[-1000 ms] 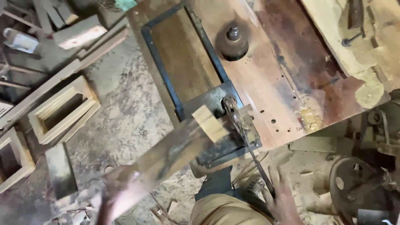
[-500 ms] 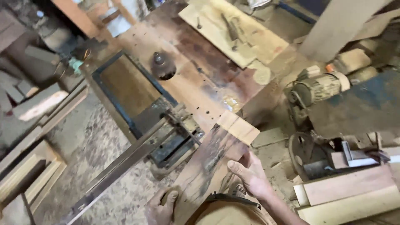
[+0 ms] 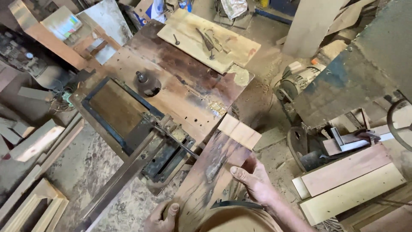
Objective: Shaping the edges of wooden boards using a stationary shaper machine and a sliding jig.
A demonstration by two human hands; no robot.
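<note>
Plainly, both hands grip the same dark, weathered plank (image 3: 214, 172), whose long axis runs from the person's lap up toward the near right corner of the desk (image 3: 180, 86), its pale cut end (image 3: 239, 130) lying just beside that corner. The right hand (image 3: 253, 180) clasps the plank's right edge about midway, thumb on top, while the left hand (image 3: 161, 217) closes on the low end. The right hand is nearer the desk; the left sits below it.
</note>
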